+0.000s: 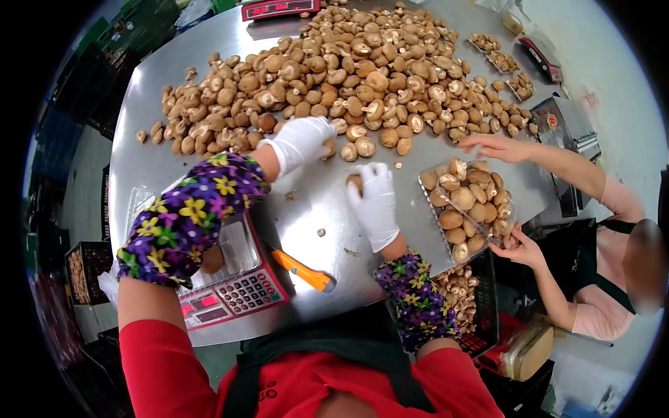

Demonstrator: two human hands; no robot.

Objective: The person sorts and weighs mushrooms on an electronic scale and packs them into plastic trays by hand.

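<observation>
A large pile of brown mushrooms [362,63] spreads over the steel table [146,104]. My left hand [301,145], in a white glove, is at the pile's near edge, its fingers closed around a mushroom [329,148]. In a white glove too, my right hand [374,205] is over the table's middle, closed on another mushroom [355,182] that shows at its fingertips. Below my left forearm stands a red and white scale [233,296] with a clear tray [237,244] on it. An orange cutter [303,270] lies beside the scale.
At the right, a co-worker's hands [519,251] are around a clear tray heaped with mushrooms [470,202]. Filled trays [502,61] and another scale [540,59] are farther back. A black crate of mushrooms [481,299] stands below the table edge; a red scale [279,8] is at the far side.
</observation>
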